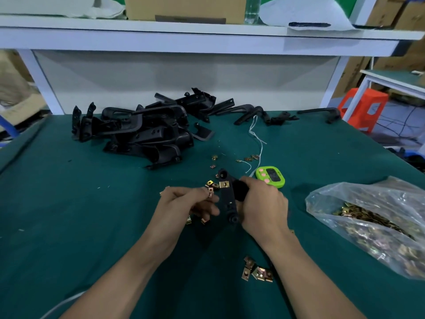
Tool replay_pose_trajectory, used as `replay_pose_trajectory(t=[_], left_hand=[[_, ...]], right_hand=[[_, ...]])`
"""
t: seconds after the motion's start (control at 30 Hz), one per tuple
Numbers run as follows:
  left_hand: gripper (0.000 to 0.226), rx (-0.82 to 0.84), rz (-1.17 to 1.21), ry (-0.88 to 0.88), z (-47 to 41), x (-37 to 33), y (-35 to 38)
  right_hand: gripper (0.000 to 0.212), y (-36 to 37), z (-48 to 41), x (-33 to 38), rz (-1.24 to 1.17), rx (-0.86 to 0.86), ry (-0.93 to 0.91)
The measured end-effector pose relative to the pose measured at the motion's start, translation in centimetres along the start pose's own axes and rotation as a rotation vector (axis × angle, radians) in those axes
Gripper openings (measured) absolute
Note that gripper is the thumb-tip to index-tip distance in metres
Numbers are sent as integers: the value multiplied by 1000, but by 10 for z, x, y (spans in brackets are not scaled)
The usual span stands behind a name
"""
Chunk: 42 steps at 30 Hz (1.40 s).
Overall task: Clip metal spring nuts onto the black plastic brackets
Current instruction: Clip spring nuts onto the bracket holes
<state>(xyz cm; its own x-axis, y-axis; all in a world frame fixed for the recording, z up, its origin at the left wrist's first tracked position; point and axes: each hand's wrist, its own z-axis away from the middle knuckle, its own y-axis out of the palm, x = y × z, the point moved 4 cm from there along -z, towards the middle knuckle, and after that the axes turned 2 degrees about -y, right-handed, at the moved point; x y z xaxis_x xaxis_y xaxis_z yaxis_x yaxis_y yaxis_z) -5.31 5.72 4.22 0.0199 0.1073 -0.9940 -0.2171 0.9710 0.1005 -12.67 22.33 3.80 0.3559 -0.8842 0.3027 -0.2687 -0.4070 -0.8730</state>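
Two items held: right hand (262, 203) grips bracket (227, 199), left hand (184, 203) pinches nut (210, 193); slide nut squarely over bracket edge.

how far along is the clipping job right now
Done: one spring nut already sits on the bracket that the right hand holds. In hand: the left hand pinches a second nut beside it. Left: the pile of brackets behind shows no nuts that I can see.

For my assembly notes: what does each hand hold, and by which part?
The left hand pinches a spring nut between fingertips. The right hand grips the black bracket by its right side.
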Motion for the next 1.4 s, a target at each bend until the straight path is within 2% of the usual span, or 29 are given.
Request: replay_pose_trajectory(t=[0.1, 0.23, 0.33, 0.47, 0.67, 0.8, 1.17, 1.27, 1.4], left_hand=[[19, -42, -3, 35, -1, -1, -2], [18, -77, -10, 36, -4, 0, -7], [25, -46, -24, 22, -3, 2, -7], [22, 19, -32, -15, 0, 4, -1], [25, 52, 90, -118, 3, 7, 5], [25, 79, 65, -150, 3, 10, 6], [36, 132, -8, -67, 5, 16, 13], [38, 177, -5, -49, 6, 14, 15], [61, 281, 44, -20, 7, 9, 15]], right_hand=[[17, 1, 0, -1, -15, 1, 4], [17, 2, 0, -1, -37, 12, 11], [18, 2, 0, -1, -29, 20, 18], [18, 2, 0, -1, -16, 29, 33], [24, 1, 1, 0, 3, 55, 44], [27, 1, 3, 3, 4, 77, 17], [26, -5, 8, 20, 147, 62, -38], [28, -7, 9, 18, 95, 91, -31], [27, -9, 13, 26, -163, 159, -115]])
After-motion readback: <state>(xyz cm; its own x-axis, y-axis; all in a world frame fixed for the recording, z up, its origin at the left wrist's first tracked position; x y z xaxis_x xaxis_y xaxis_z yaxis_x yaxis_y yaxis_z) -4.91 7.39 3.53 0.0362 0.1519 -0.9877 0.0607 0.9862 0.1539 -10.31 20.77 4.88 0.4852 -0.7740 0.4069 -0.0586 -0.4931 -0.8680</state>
